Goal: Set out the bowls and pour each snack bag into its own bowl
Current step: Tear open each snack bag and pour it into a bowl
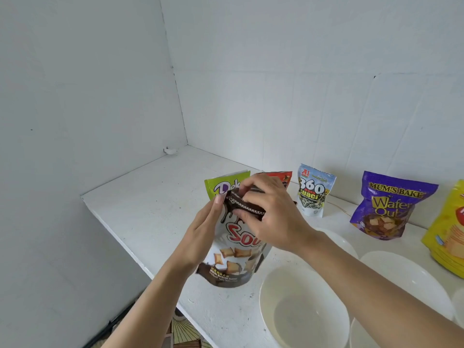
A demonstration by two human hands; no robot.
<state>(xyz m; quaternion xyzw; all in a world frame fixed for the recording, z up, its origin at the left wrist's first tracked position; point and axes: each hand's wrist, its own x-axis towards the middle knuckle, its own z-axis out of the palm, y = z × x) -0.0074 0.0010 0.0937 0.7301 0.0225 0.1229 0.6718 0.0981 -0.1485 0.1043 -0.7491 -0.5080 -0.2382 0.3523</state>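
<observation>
Fingertips (pixel 247 197) of both hands pinch the dark top strip of the brown-and-white snack bag (pixel 233 257), the left hand (pixel 200 237) at its corner and the right hand (pixel 271 212) across it. The bag is near upright, long axis vertical, mouth up, over the white counter (pixel 155 202). Five other bags (pixel 315 192) line the wall, and at least four white bowls (pixel 301 312) sit just right.

The purple bag (pixel 386 207) reads "MUM'S BAKE" in yellow capitals above "Wafer" and a cut-off "Qub"; the white-and-blue bag (pixel 313 194) to its left carries "A1", a large "360" and "Kuaci". The green bag (pixel 223 184) shows only the letters "Dek", and the nearest, brown-and-white bag (pixel 233 257) shows red letters "Sou", its small print at the foot being too blurred to read.
</observation>
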